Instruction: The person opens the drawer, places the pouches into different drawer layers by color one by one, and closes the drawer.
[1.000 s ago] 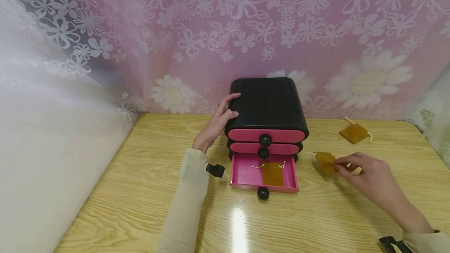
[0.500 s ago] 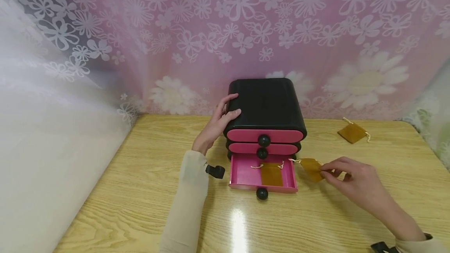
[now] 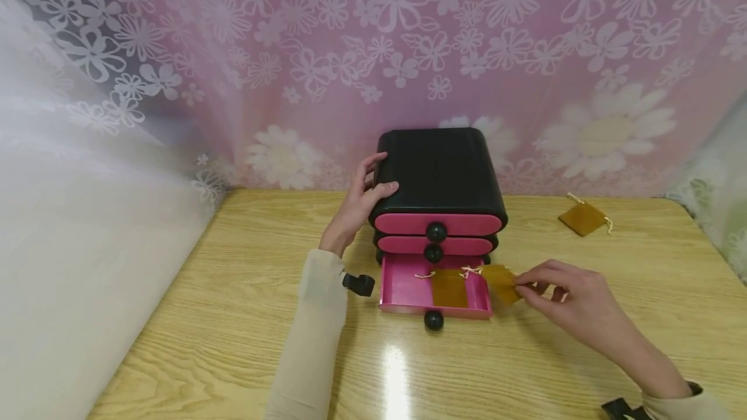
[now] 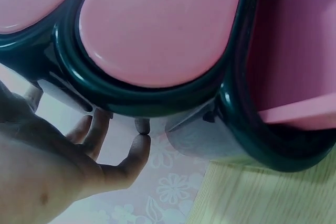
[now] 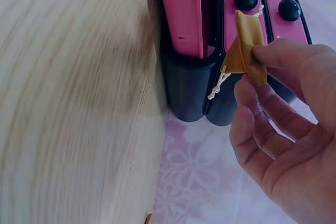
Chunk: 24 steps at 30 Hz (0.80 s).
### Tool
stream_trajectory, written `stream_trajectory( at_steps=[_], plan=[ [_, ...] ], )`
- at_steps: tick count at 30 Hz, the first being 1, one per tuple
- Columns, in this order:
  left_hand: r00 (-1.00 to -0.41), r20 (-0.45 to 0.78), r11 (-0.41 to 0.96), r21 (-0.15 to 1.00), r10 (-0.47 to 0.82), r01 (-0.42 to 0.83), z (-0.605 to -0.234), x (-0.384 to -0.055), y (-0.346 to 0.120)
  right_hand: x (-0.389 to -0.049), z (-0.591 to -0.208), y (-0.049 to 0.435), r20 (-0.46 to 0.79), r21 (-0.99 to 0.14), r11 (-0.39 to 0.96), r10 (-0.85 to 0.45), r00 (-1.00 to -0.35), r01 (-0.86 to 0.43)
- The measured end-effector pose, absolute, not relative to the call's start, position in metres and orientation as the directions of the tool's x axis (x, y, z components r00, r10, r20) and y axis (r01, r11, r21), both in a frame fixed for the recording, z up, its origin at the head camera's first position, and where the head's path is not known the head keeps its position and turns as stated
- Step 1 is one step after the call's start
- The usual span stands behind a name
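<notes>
A small black chest of drawers (image 3: 438, 167) with pink fronts stands at the back of the table, its bottom drawer (image 3: 403, 285) pulled out. My left hand (image 3: 350, 212) rests against the chest's left side, thumb and one fingertip at the top's edge. Between thumb and fingers, my right hand (image 3: 574, 300) pinches a mustard-brown drawstring pouch (image 3: 500, 284) by one edge. Its pale cord overlaps the drawer's right wall in the head view. Inside the drawer lies a similar pouch (image 3: 448, 289), right of the middle. The right wrist view shows the held pouch (image 5: 251, 51) hanging creased.
A third drawstring pouch (image 3: 583, 218) lies on the wooden table (image 3: 233, 316) at the back right. The two upper drawers, with round black knobs (image 3: 436, 233), are closed. A flowered pink curtain (image 3: 327, 70) hangs right behind the chest.
My right hand has carried the pouch leftward from the open table to the drawer's right side. My left hand has stayed on the chest, its upper fingertip shifting slightly toward the edge.
</notes>
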<state>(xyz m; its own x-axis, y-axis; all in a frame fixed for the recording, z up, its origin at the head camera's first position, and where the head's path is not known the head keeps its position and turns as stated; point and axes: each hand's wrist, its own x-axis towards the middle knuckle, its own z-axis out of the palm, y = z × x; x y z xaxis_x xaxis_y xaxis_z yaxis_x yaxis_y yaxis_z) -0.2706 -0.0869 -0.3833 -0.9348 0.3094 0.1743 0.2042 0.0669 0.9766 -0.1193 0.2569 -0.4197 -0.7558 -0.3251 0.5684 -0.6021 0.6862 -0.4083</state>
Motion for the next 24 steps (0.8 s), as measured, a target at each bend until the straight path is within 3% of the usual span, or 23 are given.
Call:
stream_trajectory(
  at_steps=[15,24],
  plan=[
    [-0.940,0.155,0.059,0.982,0.302,0.181,-0.383,-0.270,-0.086,-0.118,-0.420,0.244,0.557,-0.441,0.664,-0.325,-0.764,-0.604],
    [-0.943,0.153,0.067,0.981,0.297,0.180,-0.383,-0.270,-0.086,-0.122,-0.416,0.231,0.577,-0.437,0.629,-0.352,-0.737,-0.643]
  ],
)
